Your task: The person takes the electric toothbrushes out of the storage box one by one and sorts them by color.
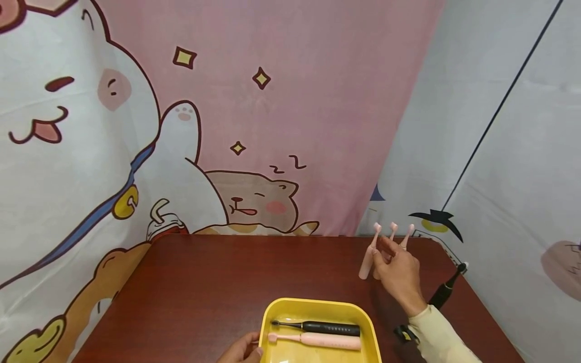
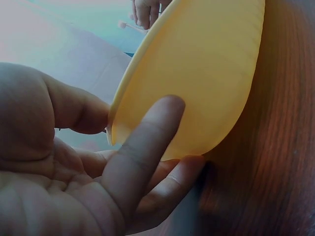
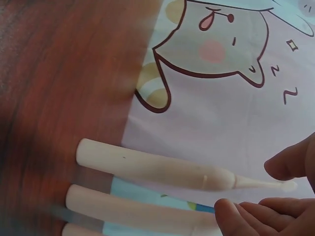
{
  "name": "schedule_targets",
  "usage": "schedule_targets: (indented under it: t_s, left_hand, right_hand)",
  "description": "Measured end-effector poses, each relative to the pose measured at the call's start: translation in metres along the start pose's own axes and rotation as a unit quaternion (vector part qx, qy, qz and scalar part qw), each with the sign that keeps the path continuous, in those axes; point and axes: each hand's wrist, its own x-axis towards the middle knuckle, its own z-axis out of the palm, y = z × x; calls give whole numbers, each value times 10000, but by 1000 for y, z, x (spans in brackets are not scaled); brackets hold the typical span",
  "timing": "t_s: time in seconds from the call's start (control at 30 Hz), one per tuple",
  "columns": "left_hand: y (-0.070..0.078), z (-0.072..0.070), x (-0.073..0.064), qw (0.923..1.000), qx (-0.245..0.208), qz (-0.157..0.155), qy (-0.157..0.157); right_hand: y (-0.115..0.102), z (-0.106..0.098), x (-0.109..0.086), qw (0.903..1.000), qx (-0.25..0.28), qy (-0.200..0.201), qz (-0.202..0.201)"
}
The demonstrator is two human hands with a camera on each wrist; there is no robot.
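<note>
Three pink electric toothbrushes stand upright at the table's back right. My right hand [image 1: 401,275] is beside them, partly hiding the middle and right ones in the head view. In the right wrist view its thumb and fingers are spread apart near the head of the leftmost toothbrush [image 3: 152,164], with no clear contact. At the front, my left hand [image 1: 242,350] grips the left side of a yellow tray [image 1: 317,304], thumb at the rim and fingers against the outer wall [image 2: 211,73]. In the tray lie a black electric toothbrush [image 1: 331,328] and a pink one [image 1: 329,341].
Right of my forearm a black electric toothbrush [image 1: 439,296] stands, partly behind the sleeve [image 1: 438,333]. A small black object [image 1: 405,333], its kind unclear, shows beside the sleeve. The brown table [image 1: 204,287] ends against a cartoon-printed cloth [image 1: 317,126].
</note>
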Motion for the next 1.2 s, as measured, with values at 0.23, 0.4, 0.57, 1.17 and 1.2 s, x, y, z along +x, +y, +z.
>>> schedule_targets:
  t_s: [0.23,0.4,0.57,1.17,1.2]
  left_hand:
    - [-1,1,0,10000,-6,29,-6]
    - [0,0,1,10000,-23,-74,-21]
    - [0,-1,1,9999,-17,-152,-38]
    - [1,1,-1,9998,-120,-78,-155]
    - [1,1,-1,9997,-138,-72,-185]
  right_hand:
    - [-6,-9,-4,9997,172,-144,61]
    - [-13,-14,-11,9998,175,-131,13]
    - [-24,-19,-19,9995,221,-210,31]
    - [-69,-25,-42,9611,1673,-2178,285]
    - [-72,-24,-43,9563,1767,-2314,276]
